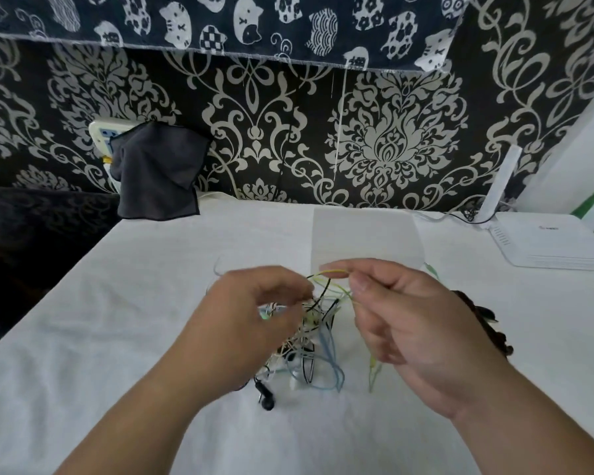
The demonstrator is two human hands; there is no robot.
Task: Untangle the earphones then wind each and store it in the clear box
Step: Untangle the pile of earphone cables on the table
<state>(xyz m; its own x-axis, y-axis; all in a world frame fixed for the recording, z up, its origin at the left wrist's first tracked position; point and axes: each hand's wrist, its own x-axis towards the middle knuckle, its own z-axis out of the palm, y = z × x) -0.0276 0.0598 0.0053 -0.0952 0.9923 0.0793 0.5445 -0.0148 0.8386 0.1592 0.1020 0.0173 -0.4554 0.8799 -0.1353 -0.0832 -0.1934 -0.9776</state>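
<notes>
While my right hand [408, 320] pinches the yellow cord [330, 273] and my left hand [254, 313] grips the tangle [309, 337], I should draw the cord out slowly, never tightening knots.

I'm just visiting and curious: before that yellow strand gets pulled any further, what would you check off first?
1. Right hand has the yellow-green cable: ok, pinched between thumb and forefinger.
2. Left hand holds the tangle: ok, fingers curled into it.
3. Yellow-green cable free of the other cables: not ok, it runs down into the knot.
4. Black earbuds out of the pull path: ok, they sit at the tangle's near edge, away from the yellow-green cable.
5. Clear box open and ready: cannot tell; it stands behind the hands, lid state unclear.
</notes>
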